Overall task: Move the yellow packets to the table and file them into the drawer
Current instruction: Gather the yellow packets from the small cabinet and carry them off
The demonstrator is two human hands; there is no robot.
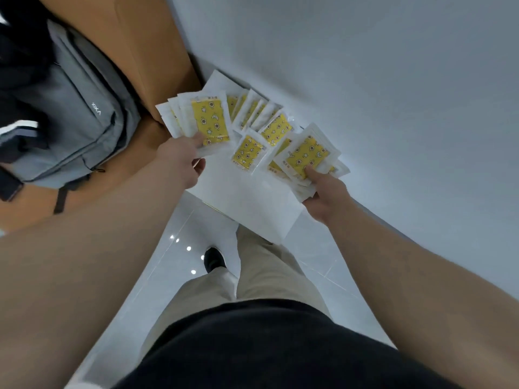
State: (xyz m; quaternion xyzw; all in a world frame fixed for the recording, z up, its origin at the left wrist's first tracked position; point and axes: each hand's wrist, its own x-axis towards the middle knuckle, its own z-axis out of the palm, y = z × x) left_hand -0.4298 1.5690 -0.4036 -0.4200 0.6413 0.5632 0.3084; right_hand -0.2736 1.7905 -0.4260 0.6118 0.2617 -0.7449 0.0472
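Several yellow packets with white borders lie fanned out on a white surface point(247, 197) against the white wall. My left hand point(179, 161) grips a stack of yellow packets point(209, 122) at the left, thumb on the top one. My right hand point(323, 192) grips a second stack of yellow packets point(307, 157) at the right, thumb pressed on its top packet. Between the two stacks more loose yellow packets point(248, 151) rest overlapping on the white surface. No drawer is in sight.
A brown wooden table point(134, 32) runs along the left, with a grey backpack point(70, 108) on it. A white wall point(393, 80) fills the right. Below are a glossy tiled floor point(174, 262), my beige trousers and a black shoe point(214, 259).
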